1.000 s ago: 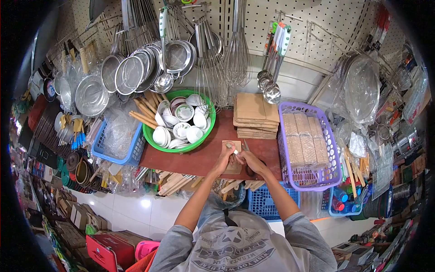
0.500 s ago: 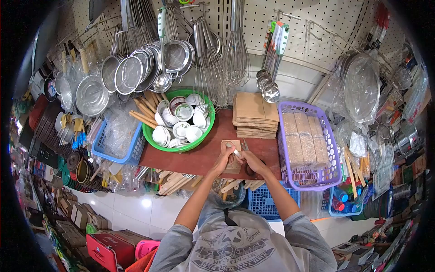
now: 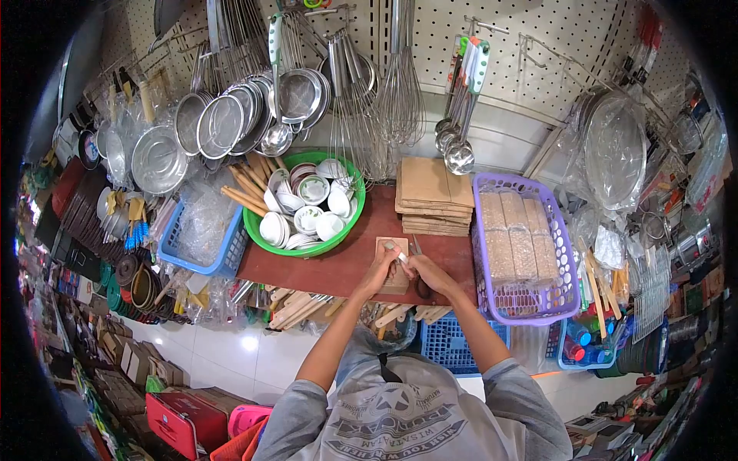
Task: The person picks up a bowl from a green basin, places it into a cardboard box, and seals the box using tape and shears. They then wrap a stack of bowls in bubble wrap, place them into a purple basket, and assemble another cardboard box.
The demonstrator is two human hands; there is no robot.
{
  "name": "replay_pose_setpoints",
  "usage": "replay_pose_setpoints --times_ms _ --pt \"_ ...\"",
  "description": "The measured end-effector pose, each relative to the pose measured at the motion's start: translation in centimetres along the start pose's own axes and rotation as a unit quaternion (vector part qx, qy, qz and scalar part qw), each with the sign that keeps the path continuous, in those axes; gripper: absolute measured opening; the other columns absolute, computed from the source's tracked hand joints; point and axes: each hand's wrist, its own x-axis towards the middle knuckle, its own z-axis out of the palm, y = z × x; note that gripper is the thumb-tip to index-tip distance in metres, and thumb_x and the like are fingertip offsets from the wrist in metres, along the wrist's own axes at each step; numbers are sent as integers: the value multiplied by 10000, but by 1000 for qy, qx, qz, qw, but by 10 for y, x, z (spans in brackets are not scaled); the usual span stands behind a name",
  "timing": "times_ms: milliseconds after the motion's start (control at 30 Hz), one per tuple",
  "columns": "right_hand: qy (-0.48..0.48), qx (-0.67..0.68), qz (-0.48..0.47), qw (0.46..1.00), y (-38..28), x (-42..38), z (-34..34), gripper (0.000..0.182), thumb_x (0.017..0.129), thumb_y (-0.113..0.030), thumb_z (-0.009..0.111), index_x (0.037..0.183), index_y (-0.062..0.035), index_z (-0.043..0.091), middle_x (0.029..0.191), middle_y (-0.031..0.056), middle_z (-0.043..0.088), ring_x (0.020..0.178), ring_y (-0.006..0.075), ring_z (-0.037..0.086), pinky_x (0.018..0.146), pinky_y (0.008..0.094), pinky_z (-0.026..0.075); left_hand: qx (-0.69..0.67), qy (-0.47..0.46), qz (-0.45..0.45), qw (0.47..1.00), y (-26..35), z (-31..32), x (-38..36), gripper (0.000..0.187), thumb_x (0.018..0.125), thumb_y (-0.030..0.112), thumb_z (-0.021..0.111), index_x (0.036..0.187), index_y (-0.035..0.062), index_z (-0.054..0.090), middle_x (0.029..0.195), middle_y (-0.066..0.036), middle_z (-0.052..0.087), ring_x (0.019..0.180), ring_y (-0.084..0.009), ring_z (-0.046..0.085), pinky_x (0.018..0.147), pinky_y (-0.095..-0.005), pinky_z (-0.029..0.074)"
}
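Observation:
My left hand [image 3: 376, 274] and my right hand [image 3: 428, 272] meet over a flat brown cardboard piece [image 3: 393, 287] near the front edge of the red-brown shelf. Between their closed fingers is a small white object [image 3: 402, 258]; its kind is too small and too covered to make out. A pair of scissors [image 3: 417, 247] lies just by my right hand, partly hidden by it, with its dark handles toward me.
A green basin [image 3: 254, 237] of small white bowls stands left, beside a blue basket [image 3: 223, 265]. Behind my hands is a stack of brown cardboard packs [image 3: 435, 192]. A purple basket [image 3: 565, 296] of wrapped packs stands right. Strainers, whisks [image 3: 400, 100] and ladles [image 3: 460, 157] hang above.
Both hands stay together in the same place, with only slight finger movement around the small white object. The view has shifted very slightly.

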Motion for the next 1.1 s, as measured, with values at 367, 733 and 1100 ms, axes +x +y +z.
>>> replay_pose_setpoints --times_ms 367,733,1100 --pt "68 -34 -83 994 -54 -12 1 170 890 -114 638 1040 -35 625 817 10 612 820 107 606 751 261 494 -63 11 -8 998 -5 -4 4 493 1012 579 365 1065 95 443 790 -36 547 623 -102 519 546 -240 432" --pt "53 -485 -194 851 -89 -10 -32 194 790 -274 749 888 -109 776 878 77 726 820 261 677 756 369 544 -5 3 -27 1000 4 -2 5 529 1013 572 386 1046 52 479 764 -54 567 599 -99 522 533 -239 437" --pt "6 -555 -172 814 -103 -4 -33 131 762 -245 720 765 -115 710 803 58 675 778 258 663 669 392 522 35 12 -48 998 13 2 3 557 998 575 416 1096 29 462 767 -60 561 596 -115 520 545 -258 439"
